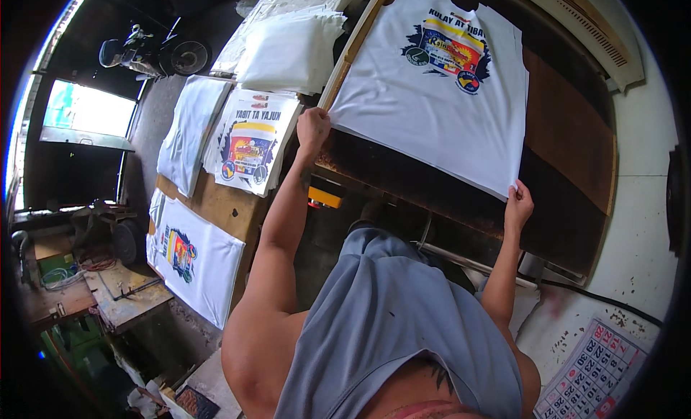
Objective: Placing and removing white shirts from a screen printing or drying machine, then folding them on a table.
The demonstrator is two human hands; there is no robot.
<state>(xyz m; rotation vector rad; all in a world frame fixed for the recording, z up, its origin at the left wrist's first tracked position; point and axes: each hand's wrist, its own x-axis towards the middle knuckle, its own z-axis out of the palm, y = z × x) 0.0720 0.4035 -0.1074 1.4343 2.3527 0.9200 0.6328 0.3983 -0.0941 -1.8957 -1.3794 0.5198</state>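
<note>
A white shirt piece (425,124) with a colourful printed design lies spread over a dark flat work surface (554,174). My left hand (314,128) pinches its near left corner at the edge of the surface. At the near right corner, my right hand (517,206) holds the cloth between thumb and fingers. The hem stretches between both hands. The printed design (453,53) sits on the far half of the cloth, below the neckline.
Left of me, a wooden table (209,214) bears a stack of printed sheets (250,142), folded white cloth (188,127) and another printed shirt piece (198,257). Farther back lies a pile of white sheets (291,52). A motorcycle (155,55) stands far left; a calendar (594,368) is at lower right.
</note>
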